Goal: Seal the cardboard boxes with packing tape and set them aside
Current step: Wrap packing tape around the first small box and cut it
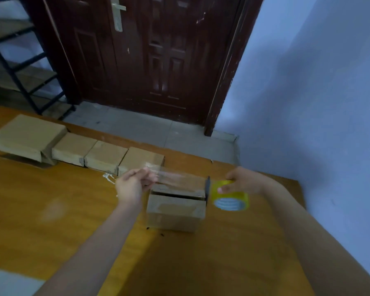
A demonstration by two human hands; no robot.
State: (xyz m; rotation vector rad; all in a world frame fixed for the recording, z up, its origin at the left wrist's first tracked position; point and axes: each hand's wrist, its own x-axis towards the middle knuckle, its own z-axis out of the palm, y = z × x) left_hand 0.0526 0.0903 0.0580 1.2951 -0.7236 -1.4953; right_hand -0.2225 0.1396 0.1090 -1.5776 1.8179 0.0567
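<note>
Below both hands, small cardboard box.

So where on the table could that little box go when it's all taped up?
Bare table lies left of the left hand, in front of the row of boxes. More bare wood lies near the right forearm, right of the open box. The far edge is crowded with that row; a free bit remains right of it.
</note>
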